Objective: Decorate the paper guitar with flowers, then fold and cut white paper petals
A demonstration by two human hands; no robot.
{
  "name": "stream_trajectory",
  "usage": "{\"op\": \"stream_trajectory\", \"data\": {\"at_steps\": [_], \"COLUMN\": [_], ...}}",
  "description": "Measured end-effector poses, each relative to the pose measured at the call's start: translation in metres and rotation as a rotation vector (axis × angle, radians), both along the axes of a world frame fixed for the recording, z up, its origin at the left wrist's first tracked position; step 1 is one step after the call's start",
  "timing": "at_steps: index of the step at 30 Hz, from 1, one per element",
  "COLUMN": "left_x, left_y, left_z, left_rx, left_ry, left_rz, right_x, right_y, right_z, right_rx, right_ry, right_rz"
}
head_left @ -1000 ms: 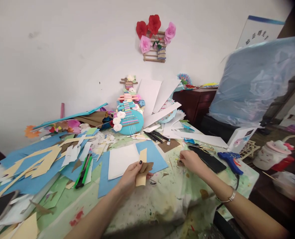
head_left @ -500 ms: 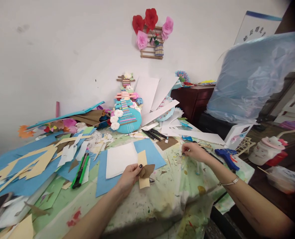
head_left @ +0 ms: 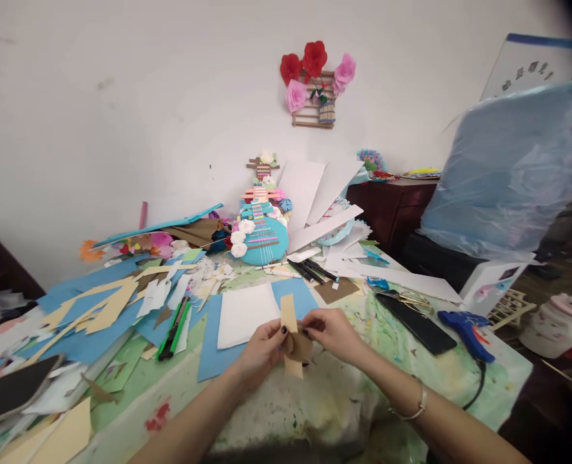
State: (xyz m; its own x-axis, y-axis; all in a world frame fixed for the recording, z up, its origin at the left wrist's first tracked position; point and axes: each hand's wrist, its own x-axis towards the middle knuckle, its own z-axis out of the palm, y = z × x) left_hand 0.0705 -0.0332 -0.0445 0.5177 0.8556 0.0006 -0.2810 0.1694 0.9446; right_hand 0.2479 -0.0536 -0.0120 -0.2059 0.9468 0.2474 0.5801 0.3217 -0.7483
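Reaching in from eight o'clock with the left hand (head_left: 261, 351), forearm slanting up over the green-stained cloth (head_left: 266, 409), wrist nearly straight. Clamping thumb and fingers on a cream paper strip (head_left: 288, 310) and a brown paper piece (head_left: 299, 349), thumb lying uppermost with its dark nail showing, the other fingers partly hiding beneath. Pointing the strip from twelve to six o'clock with a slight tilt, and crossing its lower half with the brown piece. Holding both at the near-right edge of a blue sheet (head_left: 209, 351), a white sheet (head_left: 247, 312) lying at ten o'clock from the strip.

Reaching in from four o'clock with the right hand (head_left: 334, 332), a silver bracelet (head_left: 422, 401) circling the forearm, back of the hand facing up, fingers curling inward. Putting thumb and forefinger close together just beside the strip, at the brown piece's upper edge; being unable to tell about any grip between those tips.

Seeing black pens (head_left: 301, 270) at one o'clock from the strip, a blue glue gun (head_left: 472, 335) at three, a green cutter (head_left: 174, 328) at nine.
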Motion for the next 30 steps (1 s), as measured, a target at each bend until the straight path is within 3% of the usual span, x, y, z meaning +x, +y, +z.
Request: {"op": "stream_trajectory", "data": {"at_steps": [3,6,11,17,20,30], "left_x": [-0.004,-0.013,-0.023,-0.025,-0.029,-0.032], "left_y": [0.003,0.009,0.018,0.023,0.026,0.028], "left_z": [0.003,0.007,0.013,0.012,0.012,0.011], "left_rx": [0.012,0.024,0.015,-0.028,-0.073,-0.080], "left_ry": [-0.035,0.018,0.022,0.087,0.088,0.084], "left_rz": [0.050,0.194,0.441,0.513,0.541,0.607], "right_x": [-0.023,-0.030,-0.037,-0.055,-0.059,-0.051], "right_y": [0.007,0.016,0.034,0.061,0.068,0.065], "right_z": [0.003,0.007,0.009,-0.003,-0.009,-0.020], "right_rx": [-0.014,-0.022,-0.203,-0.160,-0.115,-0.333], "right_ry": [0.099,0.161,0.460,0.503,0.489,0.780], "right_rz": [0.118,0.195,0.332,0.185,0.179,0.115]}}
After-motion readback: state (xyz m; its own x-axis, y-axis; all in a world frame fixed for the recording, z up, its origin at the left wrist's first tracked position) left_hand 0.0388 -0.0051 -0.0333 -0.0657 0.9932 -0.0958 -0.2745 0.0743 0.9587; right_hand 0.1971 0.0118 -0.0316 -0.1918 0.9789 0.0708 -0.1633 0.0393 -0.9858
